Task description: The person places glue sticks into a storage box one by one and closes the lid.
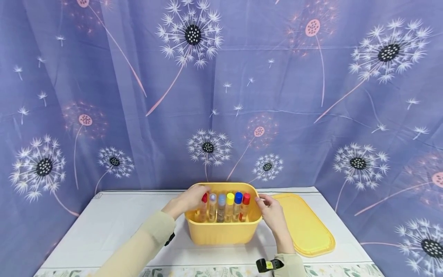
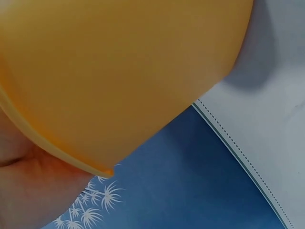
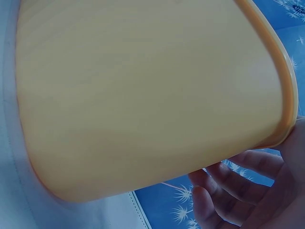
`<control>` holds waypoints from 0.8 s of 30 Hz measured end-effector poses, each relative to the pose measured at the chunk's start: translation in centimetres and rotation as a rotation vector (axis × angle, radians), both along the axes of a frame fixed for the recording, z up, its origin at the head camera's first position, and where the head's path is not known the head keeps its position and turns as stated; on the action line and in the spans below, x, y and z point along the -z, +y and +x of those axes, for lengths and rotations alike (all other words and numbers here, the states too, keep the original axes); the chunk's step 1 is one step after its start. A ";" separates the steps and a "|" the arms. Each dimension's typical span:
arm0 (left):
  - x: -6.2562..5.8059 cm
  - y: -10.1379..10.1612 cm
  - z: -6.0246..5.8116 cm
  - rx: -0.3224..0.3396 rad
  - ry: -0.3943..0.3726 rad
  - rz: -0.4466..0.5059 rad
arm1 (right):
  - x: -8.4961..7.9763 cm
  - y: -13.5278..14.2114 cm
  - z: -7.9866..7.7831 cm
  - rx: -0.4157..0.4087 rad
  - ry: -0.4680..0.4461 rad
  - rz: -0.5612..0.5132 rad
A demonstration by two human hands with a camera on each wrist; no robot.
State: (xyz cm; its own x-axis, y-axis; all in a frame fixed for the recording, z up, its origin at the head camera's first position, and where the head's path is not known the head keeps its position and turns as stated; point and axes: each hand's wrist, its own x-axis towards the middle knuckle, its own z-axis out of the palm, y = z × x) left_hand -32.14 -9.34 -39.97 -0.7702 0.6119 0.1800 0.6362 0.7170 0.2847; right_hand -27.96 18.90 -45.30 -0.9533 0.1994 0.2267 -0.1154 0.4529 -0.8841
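A yellow plastic bin (image 1: 223, 234) stands on the table, holding a row of several clear bottles with coloured caps. My left hand (image 1: 192, 197) reaches over its left rim, and the fingertips pinch the red cap of the leftmost bottle (image 1: 203, 206). To the right of that bottle stand ones with a pale purple cap (image 1: 212, 207), a grey-blue cap (image 1: 221, 207), a yellow cap (image 1: 229, 207), a blue cap (image 1: 237, 207) and a red cap (image 1: 245, 207). My right hand (image 1: 271, 211) grips the bin's right rim; in the right wrist view its fingers (image 3: 238, 183) curl outside the wall.
A yellow lid (image 1: 306, 227) lies flat on the white table (image 1: 114, 227), right of the bin. Behind and at both sides hangs a blue-purple curtain (image 1: 238, 88) with a dandelion print. A leafy patterned strip runs along the table's front edge.
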 end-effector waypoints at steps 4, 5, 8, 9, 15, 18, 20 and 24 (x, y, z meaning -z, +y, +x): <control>0.0 0.0 0.1 -0.016 -0.012 0.016 | 0.1 -0.1 0.0 0.004 0.007 -0.006; -0.1 0.0 0.2 -0.027 -0.029 0.023 | 0.1 -0.1 0.0 0.004 0.010 -0.009; -0.3 0.0 0.6 -0.063 -0.081 0.048 | 0.2 -0.1 0.0 0.003 0.016 -0.013; -0.4 0.0 0.7 -0.073 -0.096 0.057 | 0.2 -0.1 0.0 0.003 0.015 -0.014; -0.8 -0.1 1.2 -0.100 -0.109 0.077 | 0.1 -0.1 -0.1 -0.002 0.001 -0.013; -1.0 -0.2 1.6 -0.117 -0.110 0.096 | 0.0 -0.1 -0.1 0.000 0.000 -0.013; -1.1 -0.4 1.8 -0.128 -0.109 0.118 | 0.1 -0.1 -0.1 0.005 0.001 -0.014; -1.2 -0.8 2.0 -0.156 -0.104 0.161 | 0.1 -0.1 -0.1 0.013 0.006 0.001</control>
